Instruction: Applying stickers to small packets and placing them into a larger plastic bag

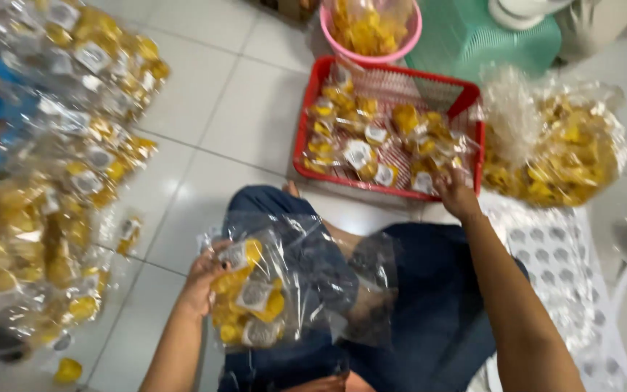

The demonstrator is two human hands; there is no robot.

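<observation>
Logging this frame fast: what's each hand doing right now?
Left hand: closed on a clear plastic bag partly filled with yellow snack packets.
Right hand: reaching into the red basket, fingers on a packet; grip cannot be told.

A clear plastic bag [284, 290] part-filled with small yellow snack packets, each bearing a white square label [254, 295], lies near at centre, gripped at its left edge by the left hand [205, 279]. Farther off, a red basket [300, 138] holds more of the same labelled packets [361, 154], the right hand [457, 194] on those at its near right corner, with a full clear bag [560, 149] just right of it and a pink tub [400, 45] of yellow pieces beyond. Sealed bags [59, 167] of such packets pile up along the left side, and a single loose packet [129, 234] lies on the floor beside them.
</observation>
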